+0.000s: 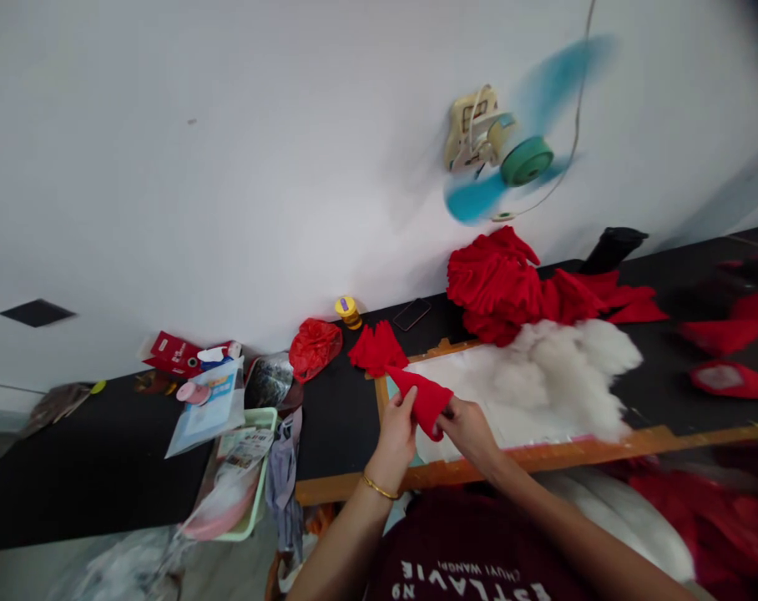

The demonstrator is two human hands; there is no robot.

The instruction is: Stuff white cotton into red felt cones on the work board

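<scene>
A red cone-shaped fabric piece (424, 401) is held up over the front of the table, its point toward the upper left. My left hand (397, 427) grips its left side, thumb on the fabric. At the wider end, my right hand (470, 427) is closed on the edge, and its fingertips are partly hidden by the cloth. Just beyond the cone lies a small bunch of red fabric pieces (377, 348). Loose white stuffing (551, 367) spreads over a white sheet (438, 451) to the right of my hands.
A big heap of red fabric (497, 280) sits against the wall, below a spinning blue wall fan (526, 161). More red pieces (733, 380) lie far right. Behind are a phone (412, 314), a yellow jar (348, 312) and a red plastic bag (315, 348). A green basket (260, 484) stands left.
</scene>
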